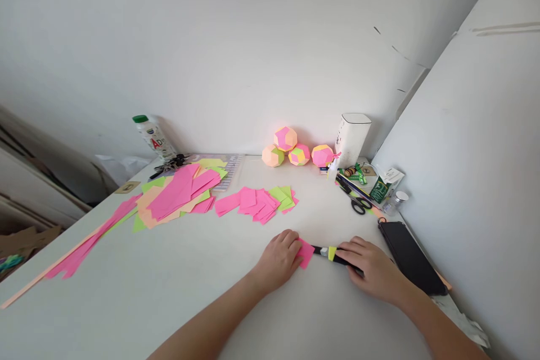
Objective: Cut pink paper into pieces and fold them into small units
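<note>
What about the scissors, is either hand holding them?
No, the scissors lie apart from the left hand on pink paper and the right hand on the black tool.

The desk (189,275) is seen as a smooth, matt white surface. The pink paper piece (305,253), the loose paper squares (261,203) and the faceted paper balls (291,149) are made of thin matt paper. The black tool (322,250) appears plastic, faintly glossy. The phone (407,256) is finished in glossy black; the bottle (152,136) is moulded in white plastic.
</note>
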Motion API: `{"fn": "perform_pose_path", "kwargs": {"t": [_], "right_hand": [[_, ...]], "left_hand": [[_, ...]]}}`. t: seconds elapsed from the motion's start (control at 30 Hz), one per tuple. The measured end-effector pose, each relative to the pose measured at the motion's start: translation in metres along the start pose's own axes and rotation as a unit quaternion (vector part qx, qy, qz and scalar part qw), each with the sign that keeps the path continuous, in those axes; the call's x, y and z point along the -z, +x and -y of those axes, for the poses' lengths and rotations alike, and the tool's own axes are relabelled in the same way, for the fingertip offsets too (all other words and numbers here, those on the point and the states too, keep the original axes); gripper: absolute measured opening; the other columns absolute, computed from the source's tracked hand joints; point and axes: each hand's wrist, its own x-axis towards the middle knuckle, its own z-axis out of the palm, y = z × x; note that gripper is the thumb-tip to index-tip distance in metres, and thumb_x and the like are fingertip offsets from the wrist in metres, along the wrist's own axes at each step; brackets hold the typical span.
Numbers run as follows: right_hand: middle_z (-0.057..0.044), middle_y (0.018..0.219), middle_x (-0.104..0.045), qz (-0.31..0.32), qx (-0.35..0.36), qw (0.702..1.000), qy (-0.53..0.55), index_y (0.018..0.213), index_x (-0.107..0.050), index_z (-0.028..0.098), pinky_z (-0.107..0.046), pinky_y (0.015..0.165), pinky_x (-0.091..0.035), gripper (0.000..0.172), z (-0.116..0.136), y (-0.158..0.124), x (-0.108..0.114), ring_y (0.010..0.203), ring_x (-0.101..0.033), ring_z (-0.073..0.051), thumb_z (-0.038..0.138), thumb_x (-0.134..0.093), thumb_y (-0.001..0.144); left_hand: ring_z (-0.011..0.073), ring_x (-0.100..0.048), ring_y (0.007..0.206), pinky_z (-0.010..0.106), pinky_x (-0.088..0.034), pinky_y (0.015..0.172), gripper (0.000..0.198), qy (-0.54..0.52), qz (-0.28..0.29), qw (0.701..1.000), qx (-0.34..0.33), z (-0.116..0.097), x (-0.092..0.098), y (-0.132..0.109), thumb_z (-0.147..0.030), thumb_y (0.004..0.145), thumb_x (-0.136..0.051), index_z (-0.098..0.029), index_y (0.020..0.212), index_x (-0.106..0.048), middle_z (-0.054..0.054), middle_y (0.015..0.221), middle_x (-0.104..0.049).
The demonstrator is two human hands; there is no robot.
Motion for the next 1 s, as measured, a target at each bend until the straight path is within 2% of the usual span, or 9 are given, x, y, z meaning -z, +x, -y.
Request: {"fn": "perform_pose_path", "kwargs": {"t": [0.33,0.73,1.0], "right_hand": [[-0.006,0.100,-0.070,0.049,-0.008,0.998,0.036,0.109,-0.067,0.022,-0.033,0.078,-0.051,0.046,0.002,-0.004,0.016,0.091,-0.059,-0.021,0.002,-0.049,0.072],[-0.006,0.102,-0.069,0.033,-0.009,0.999,0.020,0.110,-0.067,0.023,-0.034,0.080,-0.051,0.047,0.000,-0.004,0.011,0.092,-0.059,-0.021,0.002,-0.050,0.071],[-0.008,0.103,-0.070,0.001,0.002,1.000,0.000,0.109,-0.067,0.021,-0.037,0.078,-0.052,0.044,0.003,-0.002,0.004,0.091,-0.060,-0.023,0.003,-0.050,0.072]], "left_hand": [[0.0186,-0.053,0.083,0.032,-0.049,0.069,0.018,-0.037,0.005,0.998,-0.047,-0.003,0.007,0.001,-0.015,0.090,-0.040,-0.017,0.079,-0.054,0.007,0.090,-0.056],[0.0179,-0.051,0.079,0.032,-0.047,0.068,0.015,-0.012,0.002,0.999,-0.038,-0.002,0.004,-0.001,-0.015,0.088,-0.044,-0.017,0.078,-0.055,0.007,0.089,-0.055],[0.0158,-0.045,0.070,0.028,-0.042,0.059,0.021,0.015,0.000,0.999,-0.038,-0.004,0.004,0.000,-0.013,0.088,-0.040,-0.017,0.072,-0.053,0.005,0.078,-0.049]]}}
